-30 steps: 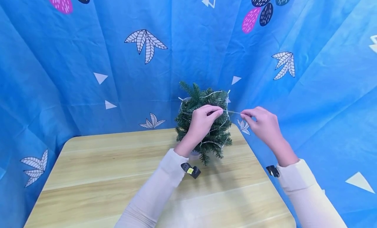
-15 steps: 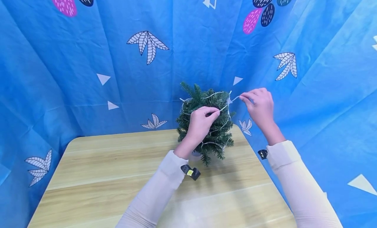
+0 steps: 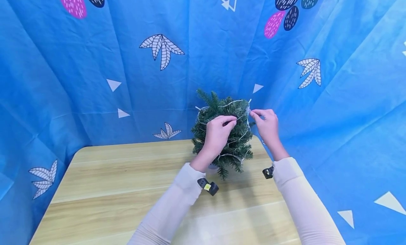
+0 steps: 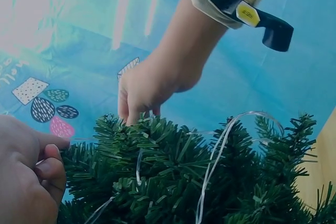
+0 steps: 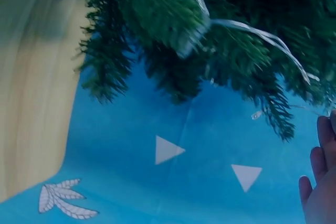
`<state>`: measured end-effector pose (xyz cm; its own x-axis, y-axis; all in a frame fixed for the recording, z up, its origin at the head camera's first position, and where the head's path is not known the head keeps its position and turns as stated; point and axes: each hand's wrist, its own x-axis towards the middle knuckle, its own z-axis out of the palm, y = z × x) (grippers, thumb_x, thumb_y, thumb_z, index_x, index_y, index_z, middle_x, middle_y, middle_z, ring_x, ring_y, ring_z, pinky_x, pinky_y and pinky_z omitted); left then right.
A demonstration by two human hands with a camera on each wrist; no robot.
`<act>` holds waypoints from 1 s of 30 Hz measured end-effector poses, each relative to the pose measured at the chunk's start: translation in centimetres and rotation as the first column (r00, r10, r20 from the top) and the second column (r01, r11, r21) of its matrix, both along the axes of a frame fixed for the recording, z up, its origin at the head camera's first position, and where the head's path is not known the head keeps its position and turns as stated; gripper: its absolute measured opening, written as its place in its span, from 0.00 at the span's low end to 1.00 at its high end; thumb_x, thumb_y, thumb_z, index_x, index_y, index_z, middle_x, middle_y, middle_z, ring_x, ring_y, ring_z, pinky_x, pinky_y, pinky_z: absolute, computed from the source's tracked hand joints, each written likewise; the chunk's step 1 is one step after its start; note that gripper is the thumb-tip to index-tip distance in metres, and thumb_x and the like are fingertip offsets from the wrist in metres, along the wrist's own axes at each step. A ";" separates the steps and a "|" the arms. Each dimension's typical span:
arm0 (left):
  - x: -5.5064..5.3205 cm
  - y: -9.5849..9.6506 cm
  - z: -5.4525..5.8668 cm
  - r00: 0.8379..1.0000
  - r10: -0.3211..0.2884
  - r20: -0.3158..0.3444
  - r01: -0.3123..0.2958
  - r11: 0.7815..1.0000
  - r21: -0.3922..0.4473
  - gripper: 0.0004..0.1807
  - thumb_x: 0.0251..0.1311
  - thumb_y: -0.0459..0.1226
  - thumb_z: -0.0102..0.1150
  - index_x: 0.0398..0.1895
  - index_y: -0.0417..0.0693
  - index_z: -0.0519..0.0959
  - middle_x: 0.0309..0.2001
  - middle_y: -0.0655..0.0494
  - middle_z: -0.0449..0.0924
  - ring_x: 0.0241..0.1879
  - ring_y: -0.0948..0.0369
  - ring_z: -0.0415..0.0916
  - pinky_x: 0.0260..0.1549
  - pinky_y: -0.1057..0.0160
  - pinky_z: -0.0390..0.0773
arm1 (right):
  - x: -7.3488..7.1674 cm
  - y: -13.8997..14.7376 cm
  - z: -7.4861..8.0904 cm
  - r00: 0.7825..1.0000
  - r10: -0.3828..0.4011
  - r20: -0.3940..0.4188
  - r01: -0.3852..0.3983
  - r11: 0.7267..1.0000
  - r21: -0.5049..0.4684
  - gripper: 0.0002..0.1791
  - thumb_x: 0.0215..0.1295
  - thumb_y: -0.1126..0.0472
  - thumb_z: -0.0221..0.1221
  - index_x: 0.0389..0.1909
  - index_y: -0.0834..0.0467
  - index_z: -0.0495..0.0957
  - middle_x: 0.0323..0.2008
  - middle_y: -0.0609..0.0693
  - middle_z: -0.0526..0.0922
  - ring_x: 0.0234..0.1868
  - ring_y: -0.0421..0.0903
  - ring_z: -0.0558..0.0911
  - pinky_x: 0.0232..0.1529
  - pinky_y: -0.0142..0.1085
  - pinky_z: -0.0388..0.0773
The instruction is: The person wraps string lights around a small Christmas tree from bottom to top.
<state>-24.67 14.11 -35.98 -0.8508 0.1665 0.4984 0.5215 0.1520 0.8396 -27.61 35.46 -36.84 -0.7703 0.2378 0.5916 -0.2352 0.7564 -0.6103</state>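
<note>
A small artificial Christmas tree (image 3: 238,141) stands near the table's far right corner, wound with clear string lights (image 3: 229,155). My left hand (image 3: 218,132) is in front of its upper part, pinching a thin length of the light wire between thumb and forefinger. At the tree's upper right side, my right hand (image 3: 267,124) pinches the same strand close to the branches. In the left wrist view, needles hide the fingertips of the right hand (image 4: 157,85). The right wrist view shows more wire (image 5: 262,34) looped on the branches, with the right hand (image 5: 323,182) at the edge.
The wood-grain table (image 3: 127,188) has rounded corners. A blue patterned cloth (image 3: 152,97) hangs close behind it and along the right side. Both wrists wear black straps with cameras, the left strap (image 3: 207,187) hanging low over the table.
My right hand first rose with the wire, then came left and down to the tree's side, shortening the span between the hands. My left hand stays nearly in place, still pinching.
</note>
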 end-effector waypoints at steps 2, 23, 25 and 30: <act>0.1 0.1 0.0 1.000 -0.004 0.009 0.004 1.000 0.008 0.10 0.69 0.39 0.62 0.48 0.51 0.88 0.48 0.59 0.87 0.41 0.67 0.81 0.38 0.67 0.81 | 0.0 -0.1 -0.4 1.000 0.002 0.000 -0.002 1.000 -0.021 0.15 0.68 0.52 0.65 0.45 0.60 0.88 0.40 0.58 0.84 0.46 0.51 0.75 0.56 0.49 0.64; 0.2 0.1 0.0 1.000 0.003 -0.006 -0.003 1.000 0.001 0.11 0.70 0.40 0.61 0.50 0.50 0.87 0.49 0.58 0.86 0.39 0.65 0.80 0.37 0.67 0.81 | 0.7 0.2 -2.3 0.995 0.075 -0.069 -0.082 0.991 -0.103 0.14 0.68 0.53 0.65 0.45 0.58 0.88 0.46 0.55 0.87 0.54 0.48 0.77 0.58 0.46 0.71; 0.2 0.2 0.0 1.000 0.004 -0.010 -0.004 1.000 -0.013 0.11 0.70 0.40 0.61 0.50 0.50 0.87 0.49 0.58 0.86 0.39 0.66 0.80 0.37 0.67 0.80 | 0.9 0.1 -2.2 0.996 0.062 -0.068 -0.071 0.989 -0.133 0.15 0.69 0.52 0.65 0.46 0.59 0.88 0.46 0.56 0.86 0.53 0.48 0.77 0.57 0.47 0.71; 0.3 0.3 0.2 1.000 0.000 -0.026 -0.001 0.999 -0.037 0.11 0.71 0.40 0.60 0.49 0.49 0.87 0.49 0.57 0.86 0.41 0.66 0.80 0.39 0.67 0.81 | 1.7 -0.2 -2.0 0.996 0.045 -0.077 -0.057 0.985 -0.163 0.14 0.70 0.53 0.64 0.46 0.59 0.87 0.47 0.55 0.86 0.53 0.46 0.76 0.55 0.45 0.71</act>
